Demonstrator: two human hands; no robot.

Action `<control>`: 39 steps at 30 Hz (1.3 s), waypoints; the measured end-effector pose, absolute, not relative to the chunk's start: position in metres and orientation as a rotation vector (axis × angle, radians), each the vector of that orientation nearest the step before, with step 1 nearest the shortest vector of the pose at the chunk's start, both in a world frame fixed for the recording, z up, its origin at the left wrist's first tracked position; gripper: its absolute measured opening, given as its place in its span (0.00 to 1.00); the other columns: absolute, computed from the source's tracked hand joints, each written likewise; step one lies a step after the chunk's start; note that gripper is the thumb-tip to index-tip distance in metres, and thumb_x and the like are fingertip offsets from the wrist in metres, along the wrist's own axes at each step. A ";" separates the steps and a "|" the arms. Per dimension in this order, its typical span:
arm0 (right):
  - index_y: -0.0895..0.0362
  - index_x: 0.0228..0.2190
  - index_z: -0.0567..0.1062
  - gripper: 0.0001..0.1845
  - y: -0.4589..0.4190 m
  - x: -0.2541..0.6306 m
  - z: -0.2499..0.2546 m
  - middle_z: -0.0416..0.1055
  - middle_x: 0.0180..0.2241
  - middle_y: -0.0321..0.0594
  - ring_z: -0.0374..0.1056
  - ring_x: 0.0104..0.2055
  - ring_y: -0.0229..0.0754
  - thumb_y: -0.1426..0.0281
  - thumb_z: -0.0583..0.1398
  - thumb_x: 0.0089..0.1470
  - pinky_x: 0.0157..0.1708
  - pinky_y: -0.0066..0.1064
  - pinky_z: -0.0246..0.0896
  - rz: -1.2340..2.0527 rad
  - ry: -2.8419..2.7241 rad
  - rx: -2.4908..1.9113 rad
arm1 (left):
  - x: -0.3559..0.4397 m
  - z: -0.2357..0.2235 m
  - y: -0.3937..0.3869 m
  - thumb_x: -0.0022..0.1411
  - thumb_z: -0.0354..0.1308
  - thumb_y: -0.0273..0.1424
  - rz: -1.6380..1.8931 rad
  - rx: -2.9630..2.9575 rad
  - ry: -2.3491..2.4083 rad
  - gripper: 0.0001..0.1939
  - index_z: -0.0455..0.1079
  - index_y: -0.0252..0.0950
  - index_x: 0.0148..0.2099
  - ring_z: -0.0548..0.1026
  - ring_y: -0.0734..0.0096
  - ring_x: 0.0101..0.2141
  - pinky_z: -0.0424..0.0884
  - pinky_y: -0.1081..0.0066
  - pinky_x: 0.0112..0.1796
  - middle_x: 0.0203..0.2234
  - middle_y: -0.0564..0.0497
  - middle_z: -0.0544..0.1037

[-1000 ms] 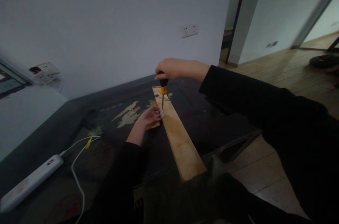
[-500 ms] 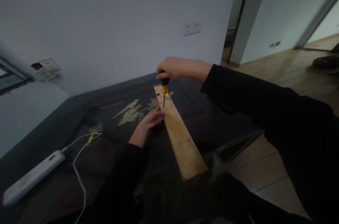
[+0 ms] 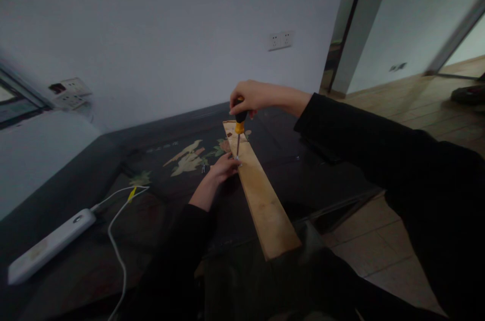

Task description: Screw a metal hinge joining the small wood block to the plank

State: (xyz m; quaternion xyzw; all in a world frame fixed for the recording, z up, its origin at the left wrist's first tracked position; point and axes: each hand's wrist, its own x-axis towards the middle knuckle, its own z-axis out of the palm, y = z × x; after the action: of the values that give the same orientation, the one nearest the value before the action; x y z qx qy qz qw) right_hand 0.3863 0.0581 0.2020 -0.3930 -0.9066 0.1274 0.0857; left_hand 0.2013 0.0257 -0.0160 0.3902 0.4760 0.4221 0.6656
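My right hand (image 3: 244,96) is wrapped from above round the black and yellow handle of a screwdriver (image 3: 239,127). Its shaft points down, nearly upright, to a spot by the left edge of a long wooden board (image 3: 265,199). At the tip, the fingers of my left hand (image 3: 223,167) are pressed together against the board's edge. A small shiny bit shows there, too small to name. The board lies lengthwise on a dark table (image 3: 303,184), its near end reaching past the table's front edge.
Small silvery pieces (image 3: 203,167) lie left of the board, by the table's bird and flower pattern. A white power strip (image 3: 51,247) with a white cable (image 3: 117,250) is at the left. Behind the table stands a wall with sockets (image 3: 280,40). Tiled floor stretches to the right.
The whole view has shifted slightly. My right hand's fingers have turned a little round the screwdriver handle. The tip, my left hand and the board keep their places relative to each other.
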 end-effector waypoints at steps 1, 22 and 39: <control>0.63 0.51 0.79 0.24 0.060 0.387 0.204 0.80 0.38 0.47 0.74 0.34 0.41 0.61 0.65 0.57 0.35 0.32 0.66 0.440 -2.741 -1.159 | 0.201 -0.016 0.025 0.47 0.61 0.13 0.954 0.883 1.072 0.25 0.71 0.33 0.49 0.79 0.70 0.30 0.77 0.71 0.33 0.35 0.48 0.81; 0.62 0.55 0.75 0.27 0.058 0.374 0.208 0.78 0.42 0.46 0.72 0.41 0.43 0.57 0.61 0.61 0.38 0.32 0.59 0.069 -2.872 -1.254 | 0.197 -0.030 0.036 0.45 0.62 0.13 0.986 0.883 1.115 0.26 0.71 0.34 0.47 0.79 0.69 0.31 0.77 0.71 0.33 0.35 0.48 0.81; 0.61 0.52 0.78 0.28 0.053 0.372 0.211 0.79 0.40 0.49 0.73 0.38 0.44 0.53 0.61 0.60 0.36 0.33 0.60 0.065 -2.840 -1.296 | 0.195 -0.030 0.035 0.44 0.62 0.13 0.988 0.860 1.102 0.29 0.69 0.34 0.50 0.78 0.70 0.30 0.77 0.71 0.33 0.34 0.50 0.80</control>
State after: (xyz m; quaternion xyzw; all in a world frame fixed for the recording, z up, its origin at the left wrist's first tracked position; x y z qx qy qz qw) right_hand 0.3715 0.0534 0.2108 -0.4151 -0.9095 0.0210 0.0094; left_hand 0.1953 0.0354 -0.0296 0.3792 0.4860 0.4357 0.6559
